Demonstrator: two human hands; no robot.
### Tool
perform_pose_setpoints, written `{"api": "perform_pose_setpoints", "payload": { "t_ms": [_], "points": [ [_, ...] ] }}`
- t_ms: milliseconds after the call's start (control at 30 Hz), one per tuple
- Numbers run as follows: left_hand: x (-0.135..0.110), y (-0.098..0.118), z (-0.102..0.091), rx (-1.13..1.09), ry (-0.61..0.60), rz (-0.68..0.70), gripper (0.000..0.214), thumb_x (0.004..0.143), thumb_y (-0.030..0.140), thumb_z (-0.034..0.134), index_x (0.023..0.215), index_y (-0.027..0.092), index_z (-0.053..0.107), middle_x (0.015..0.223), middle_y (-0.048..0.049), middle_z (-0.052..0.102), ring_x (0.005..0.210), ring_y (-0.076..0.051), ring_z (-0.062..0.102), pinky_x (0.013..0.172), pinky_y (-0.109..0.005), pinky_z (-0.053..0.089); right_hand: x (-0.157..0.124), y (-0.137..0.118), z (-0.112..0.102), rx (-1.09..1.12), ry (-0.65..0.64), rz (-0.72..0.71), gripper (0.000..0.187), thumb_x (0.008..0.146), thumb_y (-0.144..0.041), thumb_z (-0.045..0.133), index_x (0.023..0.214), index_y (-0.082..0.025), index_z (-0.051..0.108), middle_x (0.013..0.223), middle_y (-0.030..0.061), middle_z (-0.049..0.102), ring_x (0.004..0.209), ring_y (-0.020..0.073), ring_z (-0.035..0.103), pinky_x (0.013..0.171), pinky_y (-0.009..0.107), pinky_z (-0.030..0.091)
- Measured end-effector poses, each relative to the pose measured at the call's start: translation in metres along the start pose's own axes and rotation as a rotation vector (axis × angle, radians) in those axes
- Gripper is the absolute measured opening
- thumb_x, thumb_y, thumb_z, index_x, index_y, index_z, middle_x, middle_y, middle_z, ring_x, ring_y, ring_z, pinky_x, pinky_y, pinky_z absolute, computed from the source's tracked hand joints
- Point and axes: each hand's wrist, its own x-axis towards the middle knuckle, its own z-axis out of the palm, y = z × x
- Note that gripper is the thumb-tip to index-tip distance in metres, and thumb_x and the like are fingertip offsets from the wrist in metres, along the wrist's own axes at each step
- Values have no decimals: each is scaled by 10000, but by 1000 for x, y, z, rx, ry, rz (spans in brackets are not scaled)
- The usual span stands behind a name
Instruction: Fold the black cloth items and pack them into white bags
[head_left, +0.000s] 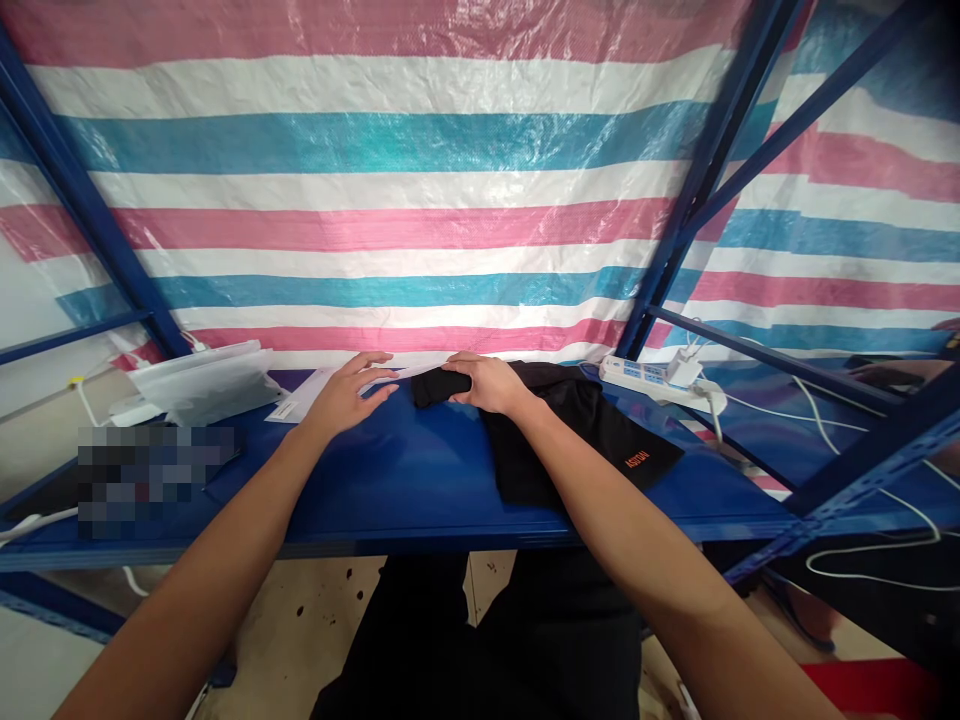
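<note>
My right hand (487, 383) is closed on a small folded bundle of black cloth (431, 388) near the back of the blue table. A larger black garment (600, 430) with orange lettering lies beneath my right forearm and spreads toward the table's front edge. Whether the bundle and the garment are one piece is hidden by my hand. To the left, my left hand (352, 393) hovers with its fingers apart and nothing in them. It is nearest to a flat white sheet or bag (301, 396), part of which shows beside the wrist.
A white power strip (660, 378) with plugs and cables is at the right. On the left stand a translucent white bag (210, 382) and a blurred-out object (157, 480). Blue metal posts (697, 200) frame the table. Another person's hand (885, 375) shows at far right.
</note>
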Motion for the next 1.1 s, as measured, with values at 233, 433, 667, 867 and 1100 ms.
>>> {"api": "perform_pose_setpoints", "payload": {
  "t_ms": [233,433,667,867,1100],
  "points": [
    [-3,-9,11,69,-94,-80,508,1137,567,432,1319,277,809,1463,-100,722,1332,-325,679,1168,-522,536,-1,0,2,7,9,-24,663,847,-331,938,1469,-257,720,1511,86,699,1313,312,722,1113,406,575],
    [-5,-34,19,151,48,-230,553,1139,512,374,1099,230,848,1171,-110,826,1124,-328,747,1043,-492,586,1,-1,-2,61,-12,-48,633,841,-296,936,1442,-270,740,1484,87,703,1305,309,721,1115,413,568],
    [-3,-27,19,270,233,-314,283,942,327,641,1158,239,800,1221,-108,774,1089,-339,742,1001,-462,586,-6,-13,-34,499,-111,73,611,735,-368,1002,1301,-232,819,1232,82,758,974,243,764,850,361,647],
    [0,-1,24,327,164,-239,514,881,275,703,1393,240,680,1462,-154,666,1260,-404,690,1047,-532,538,-5,-44,-37,1019,-104,248,691,785,-506,963,1368,-230,712,877,-1,754,542,110,588,530,265,548],
    [6,24,32,331,127,-189,651,891,391,777,1497,245,590,1425,-163,706,1254,-442,669,1063,-573,501,5,-44,-20,394,207,116,469,789,-314,952,1202,-192,766,1159,68,731,969,235,733,872,373,623]
  ]
}}
